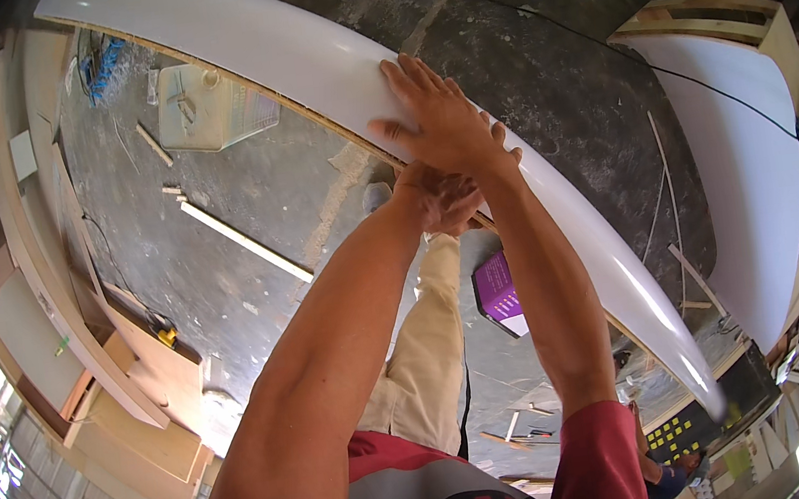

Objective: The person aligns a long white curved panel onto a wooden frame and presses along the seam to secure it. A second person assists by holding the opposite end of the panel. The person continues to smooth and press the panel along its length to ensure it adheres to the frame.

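White laminated board (315,69), long and glossy, ran slantwise across our view above the concrete floor (242,200). Our right hand (443,122) lay flat on its face, fingers spread, gripping nothing. Our left hand (444,201) curled under the board's near edge. A purple box (499,292) sat on the floor below.

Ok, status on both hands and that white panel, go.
Right hand flat on white panel, fingers spread. Left hand at panel's near edge, grip unclear. Nothing in the way.
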The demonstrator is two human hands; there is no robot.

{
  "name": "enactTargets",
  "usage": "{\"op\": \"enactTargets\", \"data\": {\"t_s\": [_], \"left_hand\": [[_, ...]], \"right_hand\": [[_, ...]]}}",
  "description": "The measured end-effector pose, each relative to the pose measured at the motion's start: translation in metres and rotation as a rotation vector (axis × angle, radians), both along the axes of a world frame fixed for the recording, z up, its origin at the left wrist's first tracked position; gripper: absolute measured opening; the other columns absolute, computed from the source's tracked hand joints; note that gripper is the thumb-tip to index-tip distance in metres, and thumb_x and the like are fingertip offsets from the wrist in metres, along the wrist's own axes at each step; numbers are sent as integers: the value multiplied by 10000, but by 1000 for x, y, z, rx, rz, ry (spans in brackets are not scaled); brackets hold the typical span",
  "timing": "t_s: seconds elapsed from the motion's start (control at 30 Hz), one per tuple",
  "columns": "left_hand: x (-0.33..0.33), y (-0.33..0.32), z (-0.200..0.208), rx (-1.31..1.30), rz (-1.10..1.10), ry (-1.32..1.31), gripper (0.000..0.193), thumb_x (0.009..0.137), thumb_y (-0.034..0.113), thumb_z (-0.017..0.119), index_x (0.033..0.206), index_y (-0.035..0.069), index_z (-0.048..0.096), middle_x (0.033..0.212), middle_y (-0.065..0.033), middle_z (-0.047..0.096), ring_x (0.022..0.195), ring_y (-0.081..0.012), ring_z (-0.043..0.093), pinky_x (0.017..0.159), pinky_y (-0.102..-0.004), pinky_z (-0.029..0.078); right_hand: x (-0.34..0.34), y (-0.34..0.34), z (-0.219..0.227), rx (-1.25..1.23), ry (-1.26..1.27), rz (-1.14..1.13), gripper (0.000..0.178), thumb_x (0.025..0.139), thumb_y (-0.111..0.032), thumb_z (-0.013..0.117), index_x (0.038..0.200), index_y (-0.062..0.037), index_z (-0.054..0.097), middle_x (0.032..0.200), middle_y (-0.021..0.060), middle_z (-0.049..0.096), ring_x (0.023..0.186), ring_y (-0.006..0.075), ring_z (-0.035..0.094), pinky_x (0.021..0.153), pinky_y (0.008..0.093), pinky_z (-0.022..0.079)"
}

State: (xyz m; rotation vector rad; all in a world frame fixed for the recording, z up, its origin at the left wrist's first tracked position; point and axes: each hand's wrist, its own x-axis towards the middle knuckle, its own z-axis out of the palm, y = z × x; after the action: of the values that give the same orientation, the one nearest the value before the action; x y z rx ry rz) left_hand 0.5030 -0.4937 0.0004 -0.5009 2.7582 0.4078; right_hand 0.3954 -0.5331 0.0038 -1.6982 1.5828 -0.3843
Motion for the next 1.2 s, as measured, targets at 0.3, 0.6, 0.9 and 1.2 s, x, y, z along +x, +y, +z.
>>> {"op": "enactTargets", "data": {"t_s": [0.3,0.6,0.9,1.2], "left_hand": [[-2,0,-3,15,-32,-34,887,987,604,479,1690,190,131,1744,-173,135,1603,-401,119,1271,-656,83],[-17,-19,33,-37,-162,16,1020,858,627,697,1598,22,339,1593,-276,396,1491,-495,334,1250,-587,258],[-17,-16,29,-55,-163,43,1166,777,712,762,1613,40,305,1589,-294,369,1492,-494,330,1262,-575,273],[-17,-18,28,-9,-154,27,1141,799,644,788,1618,29,284,1611,-290,327,1515,-491,282,1262,-598,230]], "right_hand": [[4,5,42,127,170,-18,1195,683,-522,917,1641,-153,305,1702,133,297,1541,337,352,1266,544,312],[-45,107,27,-311,133,-912,363,987,-181,695,1279,32,662,1380,214,627,1346,393,543,1136,480,429],[-57,171,6,85,590,-932,605,1072,-480,444,1279,48,654,1390,261,618,1377,427,515,1207,567,298],[-60,164,9,203,586,-867,694,1040,-562,425,1332,32,635,1359,220,627,1381,386,498,1205,583,270]]}}
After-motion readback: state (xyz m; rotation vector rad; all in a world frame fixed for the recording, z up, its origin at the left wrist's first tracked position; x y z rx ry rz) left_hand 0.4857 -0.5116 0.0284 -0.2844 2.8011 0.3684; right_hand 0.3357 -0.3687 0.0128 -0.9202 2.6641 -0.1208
